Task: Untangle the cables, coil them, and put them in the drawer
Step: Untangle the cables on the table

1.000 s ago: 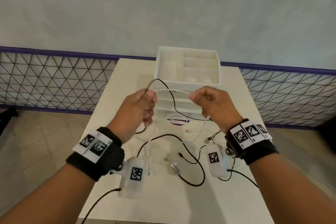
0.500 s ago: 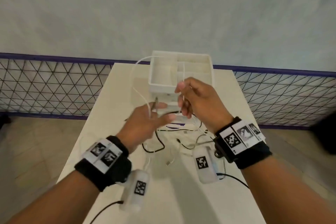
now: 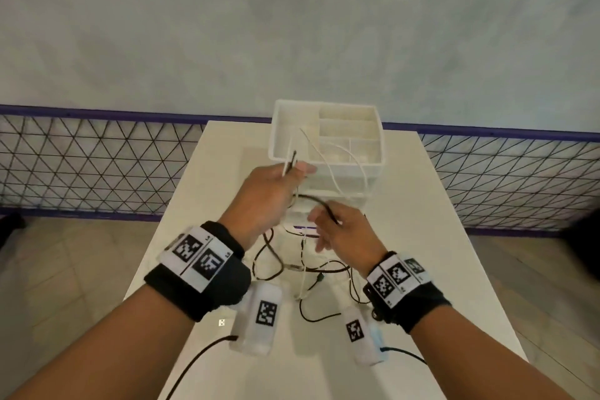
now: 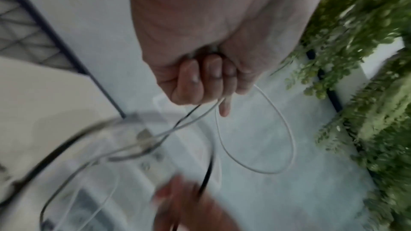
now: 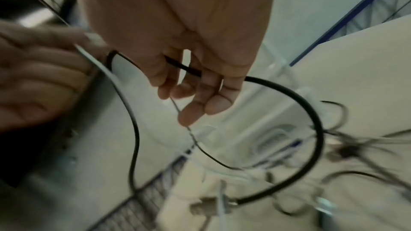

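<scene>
My left hand (image 3: 276, 185) is raised in front of the white drawer unit (image 3: 328, 140) and grips a white cable (image 3: 331, 172) together with a black cable (image 3: 311, 198); the wrist view shows its fingers (image 4: 200, 78) curled round both, with the white cable (image 4: 286, 129) looping off to the right. My right hand (image 3: 337, 230) sits lower and nearer, holding the black cable (image 5: 300, 94), which passes between its fingers (image 5: 206, 83). A tangle of black and white cables (image 3: 292, 266) lies on the table under both hands.
The white table (image 3: 422, 237) stands against a grey wall. The drawer unit has an open tray with compartments on top. A black wire-mesh panel with a purple rail (image 3: 81, 159) runs behind the table. Tiled floor shows on both sides.
My left hand has risen toward the drawer unit with the cables. My right hand has dropped from up by the unit to a lower, nearer spot and now holds the black cable.
</scene>
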Demonstrator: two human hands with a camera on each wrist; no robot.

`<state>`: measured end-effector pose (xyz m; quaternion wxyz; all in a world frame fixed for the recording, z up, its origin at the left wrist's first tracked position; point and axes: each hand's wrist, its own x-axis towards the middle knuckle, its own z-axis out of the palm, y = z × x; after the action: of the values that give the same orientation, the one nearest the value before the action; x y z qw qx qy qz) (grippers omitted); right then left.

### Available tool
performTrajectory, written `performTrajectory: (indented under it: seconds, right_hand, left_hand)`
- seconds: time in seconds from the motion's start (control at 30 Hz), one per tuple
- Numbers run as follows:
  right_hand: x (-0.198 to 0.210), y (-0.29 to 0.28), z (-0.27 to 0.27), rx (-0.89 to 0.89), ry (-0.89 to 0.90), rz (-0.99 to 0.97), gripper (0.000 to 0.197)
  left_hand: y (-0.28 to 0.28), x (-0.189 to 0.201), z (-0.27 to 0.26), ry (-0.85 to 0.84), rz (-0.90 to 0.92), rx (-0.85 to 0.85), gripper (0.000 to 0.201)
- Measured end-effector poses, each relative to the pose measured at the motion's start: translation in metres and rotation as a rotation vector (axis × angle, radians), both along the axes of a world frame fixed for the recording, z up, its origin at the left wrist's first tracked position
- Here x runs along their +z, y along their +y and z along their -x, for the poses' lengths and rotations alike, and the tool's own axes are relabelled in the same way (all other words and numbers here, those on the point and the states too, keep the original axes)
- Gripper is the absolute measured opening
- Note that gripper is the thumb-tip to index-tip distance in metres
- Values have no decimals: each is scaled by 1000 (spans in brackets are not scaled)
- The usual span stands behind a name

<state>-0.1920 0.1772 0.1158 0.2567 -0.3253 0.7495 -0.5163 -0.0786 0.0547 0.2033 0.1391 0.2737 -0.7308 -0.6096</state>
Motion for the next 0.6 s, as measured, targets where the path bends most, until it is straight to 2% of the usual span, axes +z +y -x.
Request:
performTrajectory:
  seconds: [0.07, 0.1, 0.13, 0.2, 0.23, 0.27, 0.33, 0.4, 0.5, 0.6]
  right_hand:
    - [-31, 10, 12, -19, 34, -226, 19]
    - [-44, 18, 17, 4, 50, -374, 15]
    - [-51, 25, 20, 52, 72, -523, 19]
    - [-46, 32, 23, 126, 122, -682, 56]
    - [-34, 30, 21, 129, 150, -633, 67]
    - [-18, 25, 18, 124, 169, -507, 69]
    - [21, 10, 2, 146, 132, -162, 61]
    - [53, -7, -19, 239, 34, 41, 46]
    - [71, -17, -34, 270, -96, 157, 6]
    - [71, 3, -10, 111, -105, 109, 32]
  left_hand:
    - [-15, 13, -4, 53, 16, 70, 36]
    - [-24, 19, -5, 100, -22, 104, 38]
    - [-33, 25, -7, 141, -68, 132, 40]
    - [-44, 30, -11, 176, -132, 155, 39]
    - [-45, 30, -13, 179, -154, 148, 38]
    - [-43, 27, -14, 175, -172, 125, 37]
    - [-32, 21, -11, 165, -213, 46, 37]
    - [-16, 21, -5, 169, -248, -41, 37]
    - [-17, 32, 1, 222, -235, -61, 37]
    - [-48, 46, -10, 222, -144, 68, 33]
